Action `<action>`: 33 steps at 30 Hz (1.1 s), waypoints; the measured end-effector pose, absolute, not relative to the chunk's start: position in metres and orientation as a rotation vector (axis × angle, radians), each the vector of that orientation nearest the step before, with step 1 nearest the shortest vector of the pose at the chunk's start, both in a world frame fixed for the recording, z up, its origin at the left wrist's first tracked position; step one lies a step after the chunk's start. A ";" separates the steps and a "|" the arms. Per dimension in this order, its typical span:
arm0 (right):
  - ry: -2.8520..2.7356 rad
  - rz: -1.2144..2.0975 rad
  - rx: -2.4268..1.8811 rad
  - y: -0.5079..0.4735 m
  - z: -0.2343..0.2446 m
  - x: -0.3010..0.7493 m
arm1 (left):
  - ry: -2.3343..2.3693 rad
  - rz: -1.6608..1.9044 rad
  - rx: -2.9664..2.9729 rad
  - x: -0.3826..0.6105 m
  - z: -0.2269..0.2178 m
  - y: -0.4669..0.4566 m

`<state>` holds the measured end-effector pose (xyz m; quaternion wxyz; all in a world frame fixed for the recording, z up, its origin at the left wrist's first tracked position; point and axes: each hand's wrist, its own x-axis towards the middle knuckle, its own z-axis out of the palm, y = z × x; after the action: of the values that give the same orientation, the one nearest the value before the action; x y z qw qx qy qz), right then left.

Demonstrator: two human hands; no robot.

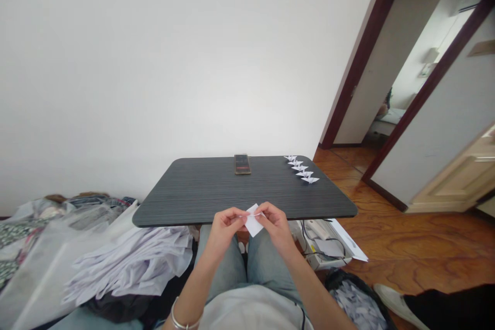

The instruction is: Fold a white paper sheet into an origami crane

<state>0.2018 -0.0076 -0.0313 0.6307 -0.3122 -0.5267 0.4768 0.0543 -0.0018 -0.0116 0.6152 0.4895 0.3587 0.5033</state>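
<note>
A small piece of folded white paper (253, 224) is held between my two hands, just over the near edge of the dark table (193, 185). My left hand (229, 220) pinches its left side between thumb and fingers. On the other side, my right hand (274, 219) grips the paper in the same way. A crease or raised fold runs across the sheet between my fingertips; its finer shape is too small to make out. Several folded white paper cranes (299, 168) stand in a slanting row at the table's far right.
A phone (242, 164) lies at the table's back edge by the wall. White clothes (135, 263) are piled at the left. On the floor at right are a white box (323, 245) with cables and a black bag (358, 301) of paper pieces. Another person's shoe (398, 301) is beside the bag.
</note>
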 end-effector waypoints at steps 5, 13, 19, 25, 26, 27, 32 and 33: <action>-1.191 1.087 -0.665 -0.009 -0.028 0.201 | 0.826 1.153 1.108 0.054 -0.010 -0.002; -1.211 1.053 -0.693 -0.010 -0.026 0.202 | 0.831 1.163 1.104 0.054 -0.008 -0.003; -1.163 1.027 -0.764 -0.008 -0.030 0.202 | 0.845 1.183 1.124 0.053 -0.009 -0.002; -1.163 0.962 -0.775 -0.007 -0.031 0.204 | 0.852 1.189 1.120 0.053 -0.010 -0.002; -1.168 0.968 -0.776 -0.007 -0.031 0.204 | 0.845 1.190 1.118 0.053 -0.010 -0.002; -1.174 0.978 -0.778 -0.008 -0.031 0.203 | 0.838 1.190 1.116 0.053 -0.010 -0.002; -1.133 1.000 -0.772 -0.007 -0.031 0.202 | 0.841 1.207 1.113 0.053 -0.011 -0.002; -1.116 0.993 -0.772 -0.007 -0.031 0.202 | 0.851 1.218 1.115 0.053 -0.011 -0.001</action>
<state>0.2018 -0.0071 -0.0310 0.6670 -0.3423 -0.4944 0.4399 0.0528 -0.0013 -0.0113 0.5986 0.4808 0.3669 0.5253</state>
